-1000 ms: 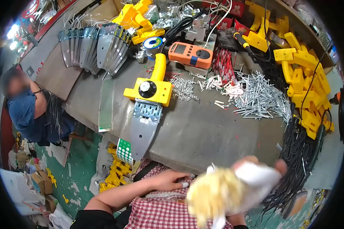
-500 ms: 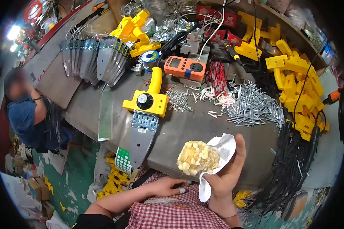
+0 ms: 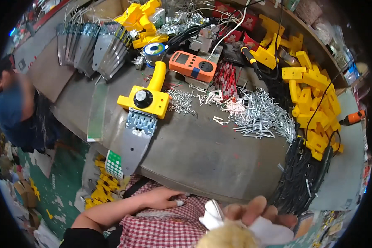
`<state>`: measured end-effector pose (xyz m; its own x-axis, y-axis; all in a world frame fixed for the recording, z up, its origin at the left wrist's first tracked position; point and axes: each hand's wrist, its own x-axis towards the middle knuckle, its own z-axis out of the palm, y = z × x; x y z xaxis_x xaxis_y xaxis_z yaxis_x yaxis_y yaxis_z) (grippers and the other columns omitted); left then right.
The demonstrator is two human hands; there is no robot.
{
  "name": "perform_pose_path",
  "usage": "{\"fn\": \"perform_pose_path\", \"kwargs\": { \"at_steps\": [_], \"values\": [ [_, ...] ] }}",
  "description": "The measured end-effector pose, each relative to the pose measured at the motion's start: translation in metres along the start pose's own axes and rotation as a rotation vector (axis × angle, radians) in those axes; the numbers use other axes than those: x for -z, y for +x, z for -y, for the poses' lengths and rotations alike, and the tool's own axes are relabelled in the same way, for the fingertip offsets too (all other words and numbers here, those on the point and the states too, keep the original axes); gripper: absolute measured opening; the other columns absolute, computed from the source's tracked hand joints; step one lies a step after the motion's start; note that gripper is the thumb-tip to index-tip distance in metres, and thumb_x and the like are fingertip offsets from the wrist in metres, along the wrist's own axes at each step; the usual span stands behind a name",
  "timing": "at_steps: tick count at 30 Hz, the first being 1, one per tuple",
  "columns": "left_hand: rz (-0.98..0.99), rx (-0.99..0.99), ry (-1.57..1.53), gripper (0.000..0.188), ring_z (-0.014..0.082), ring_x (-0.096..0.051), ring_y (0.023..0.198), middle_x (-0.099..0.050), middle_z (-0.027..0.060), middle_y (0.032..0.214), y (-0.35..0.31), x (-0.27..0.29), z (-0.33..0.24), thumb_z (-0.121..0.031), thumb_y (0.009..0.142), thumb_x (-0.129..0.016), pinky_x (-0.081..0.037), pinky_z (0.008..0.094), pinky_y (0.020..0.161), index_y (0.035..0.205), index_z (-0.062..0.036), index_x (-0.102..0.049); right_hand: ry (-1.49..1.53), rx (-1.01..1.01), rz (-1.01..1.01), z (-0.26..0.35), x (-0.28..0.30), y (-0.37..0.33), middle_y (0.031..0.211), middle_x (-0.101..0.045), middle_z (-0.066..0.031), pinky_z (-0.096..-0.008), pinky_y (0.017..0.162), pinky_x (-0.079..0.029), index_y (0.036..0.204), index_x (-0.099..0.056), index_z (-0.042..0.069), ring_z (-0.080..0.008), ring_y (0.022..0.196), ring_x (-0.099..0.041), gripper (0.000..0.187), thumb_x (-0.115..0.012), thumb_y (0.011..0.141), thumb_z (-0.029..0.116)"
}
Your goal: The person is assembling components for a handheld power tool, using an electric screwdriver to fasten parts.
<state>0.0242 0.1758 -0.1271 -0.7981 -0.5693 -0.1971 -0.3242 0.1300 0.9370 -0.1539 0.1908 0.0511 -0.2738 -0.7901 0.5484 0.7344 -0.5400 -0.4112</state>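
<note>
Close to the lower edge, my right hand is closed around white paper that wraps a pale yellow, lumpy piece of food. Only the blurred top of the food shows, cut off by the frame edge. My left hand lies flat and loose on the red-and-white checked apron, holding nothing. On the bench ahead of it lies a yellow tool with a black dial and a flat grey metal plate, its tip projecting past the bench edge.
Screws, an orange meter, a solder spool and grey plates cover the bench's far side. Yellow handles and black cables are heaped at right. A co-worker sits at left.
My right hand has brought the wrapped food down and closer to me, from above the bench edge to the lower frame edge. My left hand stays on the apron. The view has shifted slightly.
</note>
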Motion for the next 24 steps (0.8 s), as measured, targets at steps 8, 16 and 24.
{"fn": "perform_pose_path", "kwargs": {
  "at_steps": [8,16,24],
  "values": [
    [-0.012,0.029,0.043,0.034,0.035,-0.056,0.093,-0.058,0.0175,0.102,0.0,0.004,-0.007,-0.029,0.083,-0.055,-0.044,0.0399,0.08,0.108,-0.0072,-0.053,0.015,-0.152,0.014,0.021,-0.012,0.008,0.099,-0.056,-0.0061,-0.044,0.071,-0.046,0.126,-0.047,0.024,-0.0241,0.091,-0.047,0.041,-0.037,0.091,0.044],
    [-0.005,0.037,0.052,0.034,0.0326,-0.056,0.094,-0.059,0.016,0.103,0.006,0.005,-0.007,-0.027,0.083,-0.055,-0.045,0.0389,0.08,0.109,-0.0063,-0.052,0.0,-0.125,0.026,0.004,-0.008,0.01,0.104,-0.056,-0.0093,-0.0457,0.077,-0.046,0.123,-0.049,0.017,-0.027,0.098,-0.049,0.042,-0.04,0.091,0.041],
    [-0.067,-0.052,0.017,0.033,0.0329,-0.055,0.096,-0.057,0.0162,0.104,0.005,-0.009,0.018,-0.023,0.081,-0.057,-0.043,0.0374,0.082,0.11,-0.0058,-0.053,-0.945,-0.216,-0.068,-0.031,0.035,0.008,0.115,-0.045,-0.0176,-0.0385,0.084,-0.046,0.137,-0.007,0.005,-0.0277,0.1,-0.054,0.101,-0.077,0.064,0.014]
  ]
}}
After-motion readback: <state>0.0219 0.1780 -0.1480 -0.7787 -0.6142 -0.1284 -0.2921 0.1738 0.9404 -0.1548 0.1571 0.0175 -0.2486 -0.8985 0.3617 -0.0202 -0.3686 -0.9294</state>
